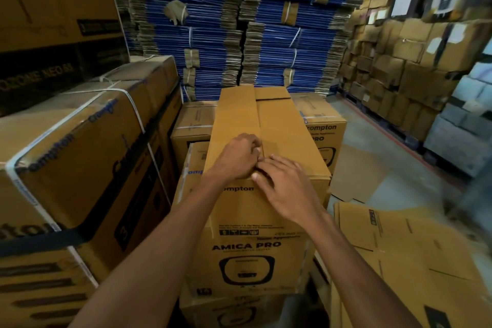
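The carton (269, 125) lies lengthwise on top of the lower carton (245, 261), which is printed AMICA PRO. Its long top runs from near to far in the middle of the scene. Set on the stack like this, its top seam faces up and sits within easy reach of both arms, which suits closing or opening the flaps (which of the two cannot be told). The far flaps do not lie quite flush.

Both hands meet at the near end of the seam. The left hand (237, 158) is knuckles-up with its fingers curled tight, and the tips dig in at the seam. It seems to nip the flap's edge there, though the fingertips themselves are hidden. The right hand (282, 186) is wide and fairly flat, palm down on the right flap. Its fingers are spread, its tips touch the left hand's, and it likely presses the flap level. It holds nothing.

Strapped cartons (80, 154) crowd the left side. Blue bundles (213, 34) of folded board rise at the far end. Flat sheets (399, 247) lie on the floor (372, 146) at near right, probably cartons waiting to be made up. A wall of boxes (399, 61) stands at far right.
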